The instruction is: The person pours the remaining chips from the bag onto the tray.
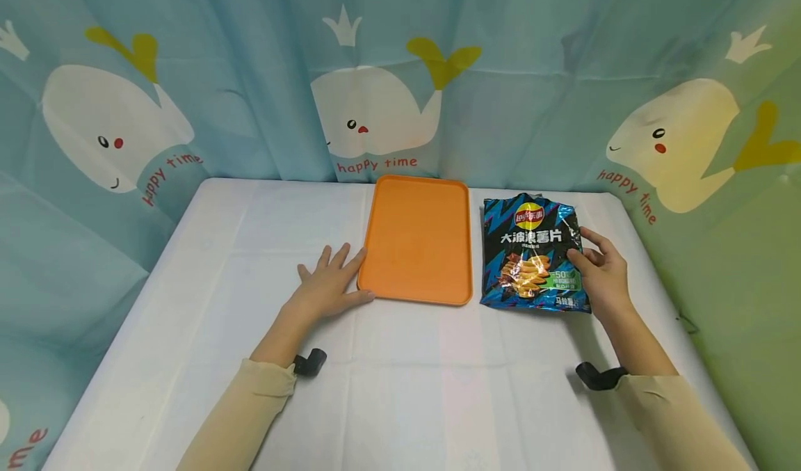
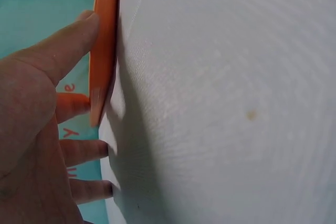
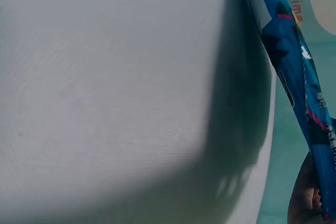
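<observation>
"Across the white table [image 1: 400,387], nearest first?"
"Reaching in beige sleeves [image 1: 682,415]."
"Then?"
"Touching the orange tray [image 1: 416,248] at its left rim with spread, straight fingers of the left hand [image 1: 325,289]. Just right of the tray, pinching the blue chip bag [image 1: 532,259] by its right edge with the right hand [image 1: 607,275]."
"Behind?"
"On to a whale-printed curtain [image 1: 513,123]."

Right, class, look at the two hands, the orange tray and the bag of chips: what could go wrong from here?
The right hand grips the chip bag only along its right side, so the bag could droop or slip.
The left hand merely touches the left side of the orange tray, so a bump might slide it.
The tray lies at the table's far edge, so a push that way might send it over.
</observation>
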A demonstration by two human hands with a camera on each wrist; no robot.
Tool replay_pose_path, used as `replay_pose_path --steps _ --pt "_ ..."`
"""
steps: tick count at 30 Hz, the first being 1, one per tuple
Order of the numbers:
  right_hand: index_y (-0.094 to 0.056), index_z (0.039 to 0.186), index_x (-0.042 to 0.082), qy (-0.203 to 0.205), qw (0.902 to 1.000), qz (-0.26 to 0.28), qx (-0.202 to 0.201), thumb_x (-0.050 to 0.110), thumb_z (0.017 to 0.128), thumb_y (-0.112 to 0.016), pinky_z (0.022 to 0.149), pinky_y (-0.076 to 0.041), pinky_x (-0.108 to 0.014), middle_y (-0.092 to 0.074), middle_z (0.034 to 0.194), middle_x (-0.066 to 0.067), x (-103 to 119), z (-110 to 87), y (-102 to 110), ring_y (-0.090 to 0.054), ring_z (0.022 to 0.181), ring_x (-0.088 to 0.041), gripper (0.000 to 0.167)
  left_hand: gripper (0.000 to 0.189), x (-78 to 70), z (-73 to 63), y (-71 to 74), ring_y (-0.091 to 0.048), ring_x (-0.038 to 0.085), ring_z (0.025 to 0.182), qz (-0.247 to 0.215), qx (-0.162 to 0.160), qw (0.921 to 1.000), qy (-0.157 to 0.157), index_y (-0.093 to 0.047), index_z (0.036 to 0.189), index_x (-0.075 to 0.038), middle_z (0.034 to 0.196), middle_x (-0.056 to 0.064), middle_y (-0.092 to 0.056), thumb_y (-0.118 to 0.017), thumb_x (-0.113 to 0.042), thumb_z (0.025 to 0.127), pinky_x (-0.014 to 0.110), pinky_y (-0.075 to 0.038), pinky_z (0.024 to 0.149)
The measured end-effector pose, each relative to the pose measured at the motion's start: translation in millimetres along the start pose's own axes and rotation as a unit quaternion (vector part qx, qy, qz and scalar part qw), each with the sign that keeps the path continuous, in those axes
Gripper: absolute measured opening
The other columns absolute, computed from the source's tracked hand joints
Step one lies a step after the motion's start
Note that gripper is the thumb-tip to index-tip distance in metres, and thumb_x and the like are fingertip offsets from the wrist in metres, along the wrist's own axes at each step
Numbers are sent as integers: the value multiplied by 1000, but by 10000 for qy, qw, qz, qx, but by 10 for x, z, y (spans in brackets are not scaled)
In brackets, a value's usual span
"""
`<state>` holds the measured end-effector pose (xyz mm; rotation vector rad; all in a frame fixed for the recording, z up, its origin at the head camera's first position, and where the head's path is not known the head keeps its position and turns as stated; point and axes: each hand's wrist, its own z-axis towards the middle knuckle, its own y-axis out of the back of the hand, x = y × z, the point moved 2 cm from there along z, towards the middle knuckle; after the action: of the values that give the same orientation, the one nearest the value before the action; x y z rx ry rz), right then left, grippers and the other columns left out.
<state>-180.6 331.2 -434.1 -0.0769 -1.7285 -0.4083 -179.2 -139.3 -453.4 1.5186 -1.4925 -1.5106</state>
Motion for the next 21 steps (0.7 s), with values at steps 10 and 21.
replay_pose_path --steps 10,21 --pt "-55 138 22 702 9965 414 201 20 96 -67 66 -52 -12 -68 91 12 231 -87 -77 -62 77 -4 44 92 3 6 13 -6 51 150 -56 58 10000 11 -22 161 -23 166 17 -15 -60 -65 89 87 -9 99" --pt "-55 137 11 2154 9745 -564 285 11 97 -65 72 -52 -11 -68 96 15 481 -142 -211 -64 85 -4 42 92 4 10 29 -5 50 150 -52 133 9999 88 -20 161 -24 166 16 -14 -61 -65 89 86 -9 100"
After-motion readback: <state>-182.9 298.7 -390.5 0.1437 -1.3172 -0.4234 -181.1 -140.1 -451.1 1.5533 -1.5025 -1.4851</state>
